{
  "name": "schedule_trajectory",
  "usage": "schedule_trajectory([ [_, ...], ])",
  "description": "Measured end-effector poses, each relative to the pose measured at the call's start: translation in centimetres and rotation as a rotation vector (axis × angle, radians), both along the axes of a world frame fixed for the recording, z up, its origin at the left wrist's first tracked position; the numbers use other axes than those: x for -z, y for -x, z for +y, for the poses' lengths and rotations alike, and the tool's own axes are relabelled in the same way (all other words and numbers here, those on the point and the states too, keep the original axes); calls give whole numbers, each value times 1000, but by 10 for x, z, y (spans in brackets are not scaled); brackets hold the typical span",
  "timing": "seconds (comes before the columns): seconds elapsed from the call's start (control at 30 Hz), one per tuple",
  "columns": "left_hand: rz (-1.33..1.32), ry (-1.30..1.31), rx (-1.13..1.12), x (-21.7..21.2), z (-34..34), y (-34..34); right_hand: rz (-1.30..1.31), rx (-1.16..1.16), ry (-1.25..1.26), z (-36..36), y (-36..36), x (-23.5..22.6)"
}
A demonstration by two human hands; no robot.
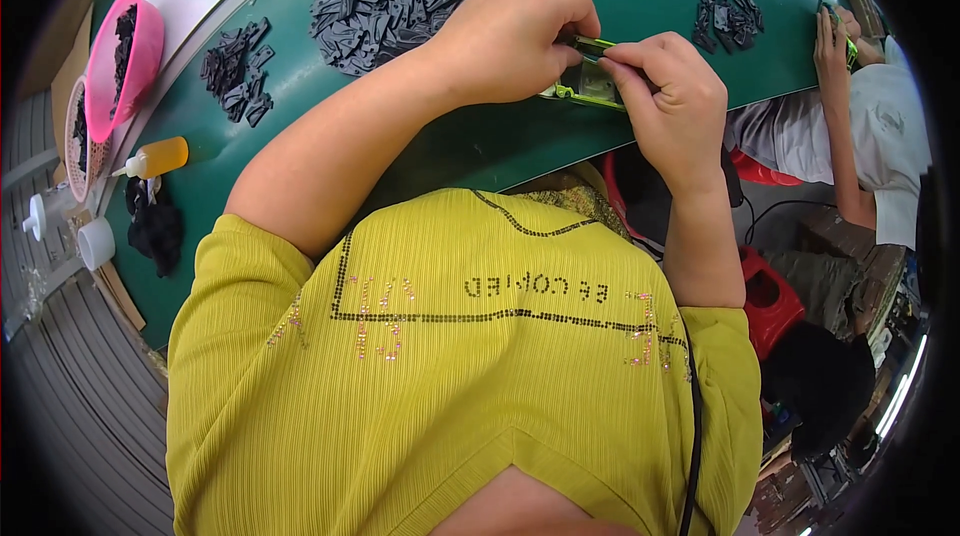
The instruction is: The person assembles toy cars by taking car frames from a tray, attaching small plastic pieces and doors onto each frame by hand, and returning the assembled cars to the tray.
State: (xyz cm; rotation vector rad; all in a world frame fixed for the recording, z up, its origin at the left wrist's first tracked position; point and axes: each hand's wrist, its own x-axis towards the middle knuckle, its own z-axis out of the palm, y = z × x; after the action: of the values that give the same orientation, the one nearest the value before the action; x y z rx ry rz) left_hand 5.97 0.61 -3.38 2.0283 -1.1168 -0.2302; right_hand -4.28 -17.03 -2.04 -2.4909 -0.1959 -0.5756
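Note:
Above the green table, my left hand (520, 41) and my right hand (675, 101) meet on a small lime-green and black piece (590, 84) with a greyish middle; its exact kind is not clear. Left thumb and fingers pinch its far left end. On the right, thumb and forefinger close on its upper edge. My fingers cover part of it. Just left of my left hand lies a large heap of flat, dark grey plastic parts (385, 1).
Smaller piles of dark parts lie at left (240, 71) and right (728, 18). A pink basin (140, 61), a bottle of yellow liquid (160, 157) and a black cloth (153, 229) line the left side. Another person's hand (830, 46) works at the far right.

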Motion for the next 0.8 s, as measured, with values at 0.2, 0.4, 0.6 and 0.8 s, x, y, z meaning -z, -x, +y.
schedule_trajectory([
  [0.2,96,8,-7,-1,-2,-2,9,4,-22,0,-2,2],
  [0.4,34,22,-16,1,-2,-3,-64,12,-2,3,-5,8],
  [0.6,3,25,-44,2,-7,-5,-44,-33,153,-4,-10,8],
  [0.8,-23,-5,-50,-2,-7,-6,-105,-167,411,-25,-26,-5],
])
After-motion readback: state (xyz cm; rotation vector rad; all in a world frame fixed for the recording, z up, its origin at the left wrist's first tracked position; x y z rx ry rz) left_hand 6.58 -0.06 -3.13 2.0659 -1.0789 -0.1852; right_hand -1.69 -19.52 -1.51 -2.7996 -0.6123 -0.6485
